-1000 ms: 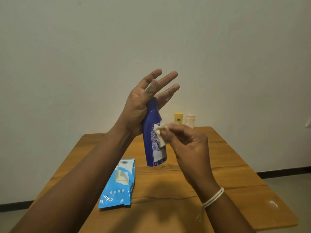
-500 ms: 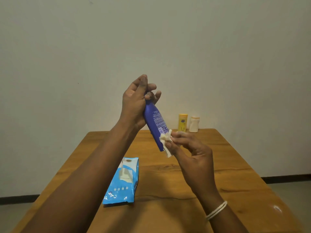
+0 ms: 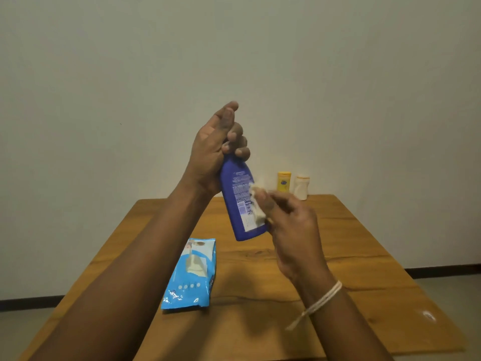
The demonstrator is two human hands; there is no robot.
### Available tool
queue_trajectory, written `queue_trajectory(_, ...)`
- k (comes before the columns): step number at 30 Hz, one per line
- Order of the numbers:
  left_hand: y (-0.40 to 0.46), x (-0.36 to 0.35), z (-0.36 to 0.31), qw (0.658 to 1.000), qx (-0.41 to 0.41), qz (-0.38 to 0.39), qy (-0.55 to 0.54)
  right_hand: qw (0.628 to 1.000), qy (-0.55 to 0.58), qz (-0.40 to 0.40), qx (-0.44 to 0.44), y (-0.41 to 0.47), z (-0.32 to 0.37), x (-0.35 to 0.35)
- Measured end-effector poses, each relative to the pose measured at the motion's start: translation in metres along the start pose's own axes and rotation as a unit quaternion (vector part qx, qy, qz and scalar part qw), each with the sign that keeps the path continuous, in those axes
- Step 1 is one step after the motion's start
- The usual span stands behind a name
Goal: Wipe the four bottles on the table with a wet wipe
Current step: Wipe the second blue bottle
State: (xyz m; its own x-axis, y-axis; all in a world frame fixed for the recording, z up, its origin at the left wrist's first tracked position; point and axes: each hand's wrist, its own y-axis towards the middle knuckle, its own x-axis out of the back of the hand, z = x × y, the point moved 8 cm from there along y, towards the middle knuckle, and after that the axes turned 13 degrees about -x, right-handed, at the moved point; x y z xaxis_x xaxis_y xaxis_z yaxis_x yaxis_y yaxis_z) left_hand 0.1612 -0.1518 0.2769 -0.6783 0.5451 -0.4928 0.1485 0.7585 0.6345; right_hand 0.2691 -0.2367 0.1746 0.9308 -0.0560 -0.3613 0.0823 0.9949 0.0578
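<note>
My left hand (image 3: 212, 152) grips the cap end of a dark blue bottle (image 3: 240, 201) and holds it in the air above the table, base downward and tilted slightly. My right hand (image 3: 291, 225) pinches a crumpled white wet wipe (image 3: 256, 204) and presses it against the bottle's printed label side. Two more bottles stand at the table's far edge by the wall: a small yellow bottle (image 3: 283, 181) and a white bottle (image 3: 302, 188) just right of it. A fourth bottle is not visible.
A light blue pack of wet wipes (image 3: 191, 274) lies on the wooden table (image 3: 351, 256) left of centre, with a wipe sticking out of its opening. A pale wall rises right behind the table. A white string bracelet is on my right wrist.
The blue bottle has turned so its label faces me. My right hand with the wipe has slid along the bottle's side. My left hand keeps its hold on the cap end.
</note>
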Motion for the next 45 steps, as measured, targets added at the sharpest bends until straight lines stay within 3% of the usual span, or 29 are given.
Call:
queue_trajectory(3,-0.003,-0.020,0.004,0.998,0.005,0.065,-0.017,0.994,0.065,0.058,-0.065,0.023,0.024,-0.016)
queue_trajectory(5,0.003,-0.021,-0.003,0.997,-0.010,0.066,-0.024,0.988,0.094,0.083,-0.092,0.030,0.028,-0.019)
queue_trajectory(9,0.016,0.004,-0.020,0.998,-0.059,-0.017,0.008,0.951,0.194,0.115,-0.211,0.007,-0.014,-0.018)
queue_trajectory(12,0.009,0.023,-0.015,0.978,-0.080,-0.118,0.155,0.916,0.310,0.066,-0.247,-0.002,-0.036,-0.009)
queue_trajectory(14,0.005,0.019,-0.012,0.960,-0.079,-0.124,0.237,0.894,0.368,0.026,-0.254,0.001,-0.043,-0.004)
queue_trajectory(16,0.005,0.006,-0.007,0.948,-0.050,-0.052,0.311,0.876,0.410,-0.004,-0.255,0.005,-0.048,0.003)
queue_trajectory(20,0.004,-0.004,-0.005,0.870,-0.002,0.130,0.476,0.860,0.462,-0.026,-0.218,0.015,-0.038,0.020)
queue_trajectory(22,0.003,-0.003,-0.007,0.870,-0.004,0.171,0.463,0.862,0.463,-0.038,-0.201,0.018,-0.031,0.029)
queue_trajectory(30,0.004,0.019,-0.015,0.876,0.036,0.130,0.462,0.885,0.433,-0.116,-0.124,0.011,-0.019,0.060)
queue_trajectory(37,-0.002,0.019,-0.011,0.877,0.075,0.132,0.455,0.953,0.217,-0.208,0.023,-0.003,0.022,0.072)
queue_trajectory(42,-0.003,0.018,-0.004,0.881,0.086,0.092,0.456,0.950,0.194,-0.239,0.062,-0.002,0.023,0.079)
queue_trajectory(45,-0.007,0.022,0.007,0.889,0.092,0.031,0.448,0.940,0.102,-0.290,0.150,-0.014,0.027,0.073)
